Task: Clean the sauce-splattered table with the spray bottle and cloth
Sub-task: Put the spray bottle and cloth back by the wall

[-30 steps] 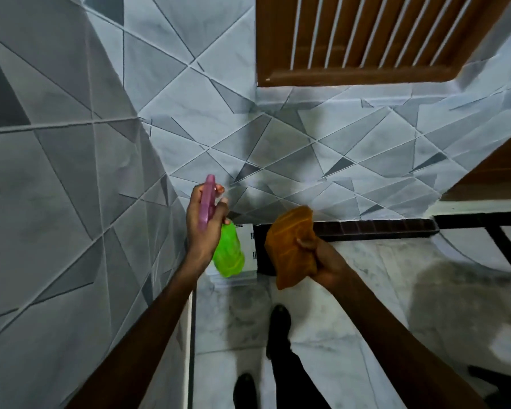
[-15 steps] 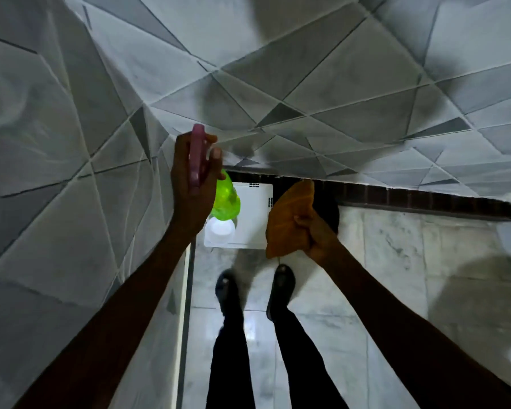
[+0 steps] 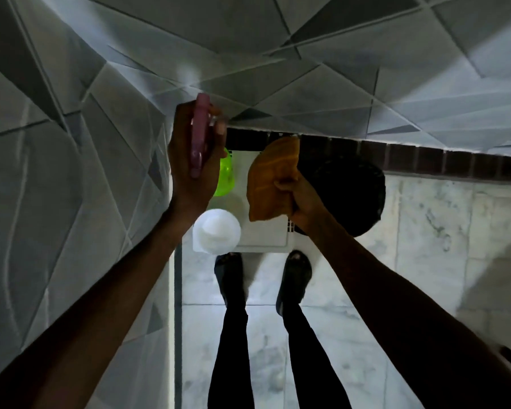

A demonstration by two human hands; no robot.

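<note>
My left hand grips the pink trigger head of a spray bottle, whose green body hangs below the hand. My right hand holds a folded orange cloth up beside it. Both hands are raised close to a tiled wall corner. No table and no sauce show in this view.
Grey geometric wall tiles fill the left and top. On the marble floor below stand a white box, a white round container and a dark round object. My feet stand just behind them.
The view has tilted downward; the window has left the frame and my legs and feet now show. Both hands keep their hold on the bottle and the cloth.
</note>
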